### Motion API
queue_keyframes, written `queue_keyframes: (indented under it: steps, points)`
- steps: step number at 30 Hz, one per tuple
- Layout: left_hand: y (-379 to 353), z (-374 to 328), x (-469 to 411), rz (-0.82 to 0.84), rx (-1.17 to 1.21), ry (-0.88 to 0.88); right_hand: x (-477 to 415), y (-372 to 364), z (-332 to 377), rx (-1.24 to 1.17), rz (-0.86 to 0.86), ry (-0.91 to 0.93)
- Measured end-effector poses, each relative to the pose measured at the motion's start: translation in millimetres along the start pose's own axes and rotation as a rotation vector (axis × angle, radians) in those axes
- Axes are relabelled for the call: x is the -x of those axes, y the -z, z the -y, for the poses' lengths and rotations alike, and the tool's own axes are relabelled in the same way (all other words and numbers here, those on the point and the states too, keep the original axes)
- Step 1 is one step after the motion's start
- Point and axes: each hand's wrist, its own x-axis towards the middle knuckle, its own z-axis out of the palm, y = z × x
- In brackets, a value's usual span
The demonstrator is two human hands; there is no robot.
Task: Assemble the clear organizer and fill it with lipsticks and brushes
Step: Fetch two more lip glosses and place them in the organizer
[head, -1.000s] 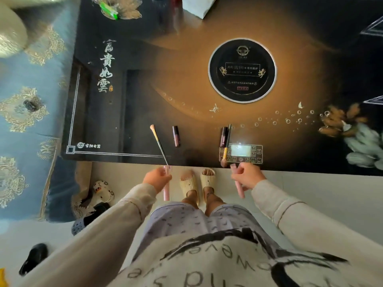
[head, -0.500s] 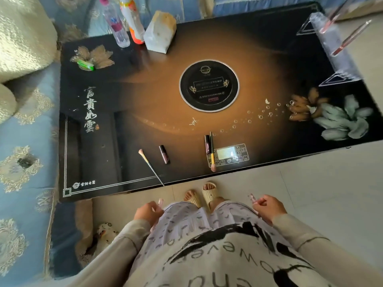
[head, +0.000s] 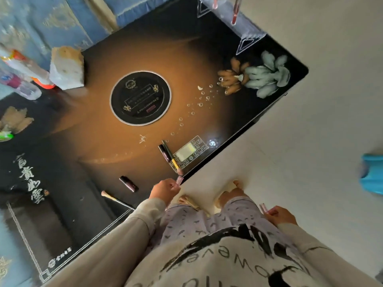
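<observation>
The clear organizer (head: 234,16) stands at the table's far right corner with two pink sticks upright in it. My left hand (head: 164,189) is closed on a pink lipstick tube (head: 179,180) at the table's near edge. My right hand (head: 280,214) hangs over the floor beside my leg, closed on another pink tube (head: 262,208). On the black table (head: 93,129) lie a dark lipstick (head: 128,183), a thin makeup brush (head: 116,200), and a second dark lipstick (head: 164,153) beside a yellow-handled brush (head: 172,157).
A round inlaid hob (head: 141,98) marks the table's middle, with a lit control panel (head: 189,152) near the front edge. A tissue pack (head: 67,69) and bottles (head: 22,75) stand at the far left. A blue object (head: 372,175) lies on the floor at right.
The view has swung and tilted toward the right. My left hand rose from my lap to the table's edge with its pink tube. My right hand stays low with its tube.
</observation>
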Motion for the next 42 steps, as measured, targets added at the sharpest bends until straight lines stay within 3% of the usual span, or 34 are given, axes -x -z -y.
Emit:
queue_keyframes:
  steps: [9, 16, 21, 27, 38, 42]
  points:
    - [-33.3, -106.8, -25.1, 0.139, -0.278, -0.137, -16.4, 38.8, -56.2, -0.169, 0.076, -0.181]
    - [-75.9, -159.9, -41.2, 0.208, -0.423, -0.063, -65.7, 110.9, -92.9, -0.211, 0.038, -0.109]
    - [-98.1, -205.9, -55.6, 0.194, -0.457, -0.028, -96.1, 163.2, -115.1, -0.496, -0.050, -0.101]
    - [-115.3, -280.7, -75.1, 0.212, -0.528, -0.110, -126.6, 206.4, -129.3, -0.621, -0.089, -0.112]
    - [-131.0, -466.8, -143.5, 0.287, -0.758, -0.282, -186.9, 272.8, -128.6, -0.703, -0.078, -0.318]
    - [-130.0, -534.2, -167.7, 0.314, -0.871, -0.365, -201.5, 302.7, -124.8, -0.609, -0.039, -0.389]
